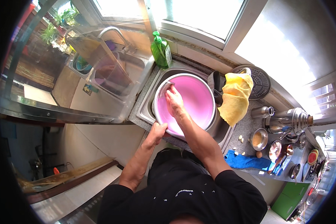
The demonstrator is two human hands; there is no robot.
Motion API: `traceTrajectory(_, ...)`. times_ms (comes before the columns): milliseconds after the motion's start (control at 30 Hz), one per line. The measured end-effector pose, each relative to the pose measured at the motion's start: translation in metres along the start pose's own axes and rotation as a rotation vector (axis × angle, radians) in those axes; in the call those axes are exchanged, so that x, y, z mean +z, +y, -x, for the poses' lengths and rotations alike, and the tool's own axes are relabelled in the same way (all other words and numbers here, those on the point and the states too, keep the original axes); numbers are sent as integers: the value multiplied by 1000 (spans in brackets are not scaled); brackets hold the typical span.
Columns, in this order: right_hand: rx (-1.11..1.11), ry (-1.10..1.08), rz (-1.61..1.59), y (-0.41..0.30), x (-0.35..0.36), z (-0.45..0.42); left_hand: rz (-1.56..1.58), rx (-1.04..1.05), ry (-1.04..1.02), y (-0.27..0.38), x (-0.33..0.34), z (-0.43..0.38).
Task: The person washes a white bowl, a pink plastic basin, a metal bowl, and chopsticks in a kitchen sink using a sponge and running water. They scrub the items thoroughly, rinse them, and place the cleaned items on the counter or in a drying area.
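A round basin (197,98), pink inside with a pale rim, sits over the stainless steel sink (220,134) before me. My left hand (158,132) grips the basin's near-left rim, thumb over the edge. Inside the basin, my right hand (174,100) reaches to the left wall with its fingers stretched out. A small greyish patch (168,84) shows at those fingertips; whether it is a scrubber or suds I cannot tell. Right of the basin a yellow cloth (235,98) hangs over something at the sink's edge.
A green pump bottle (161,51) stands behind the sink. A glass panel (72,72) rises on the left. Along the right counter are a perforated steel disc (259,82), a steel flask (261,112), a metal bowl (259,139), an egg (259,154) and a blue cloth (246,160).
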State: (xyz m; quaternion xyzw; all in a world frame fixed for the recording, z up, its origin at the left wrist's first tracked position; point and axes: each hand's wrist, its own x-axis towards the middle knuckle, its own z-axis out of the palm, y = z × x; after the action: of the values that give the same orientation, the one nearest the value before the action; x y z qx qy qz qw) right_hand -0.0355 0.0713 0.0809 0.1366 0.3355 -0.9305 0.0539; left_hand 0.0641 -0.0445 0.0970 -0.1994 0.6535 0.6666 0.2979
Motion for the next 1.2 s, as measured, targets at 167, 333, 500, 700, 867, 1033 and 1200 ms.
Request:
traceTrajectory(167, -69, -481, 1101, 21, -32, 32, 95, 262, 157, 9, 2, -12)
traceTrajectory(333, 143, -583, 2230, -28, -78, 67, -50, 228, 166, 4, -28, -17)
traceTrajectory(500, -627, -47, 2226, -46, -115, 16, -68, 252, 116, 17, -8, 3)
traceTrajectory(700, -584, -366, 1379, 24, -61, -14, -32, 163, 106, 16, 0, -1)
traceTrajectory(867, -373, -691, 1678, -3, -60, 55, 31, 239, 147, 27, -16, -2)
traceTrajectory(1033, -345, -84, 1898, -38, -82, 23, -83, 331, 198, 23, -13, 0)
traceTrajectory(1200, -353, 178, 1238, 16, -78, -32, -545, 626, 300, 31, -1, 0)
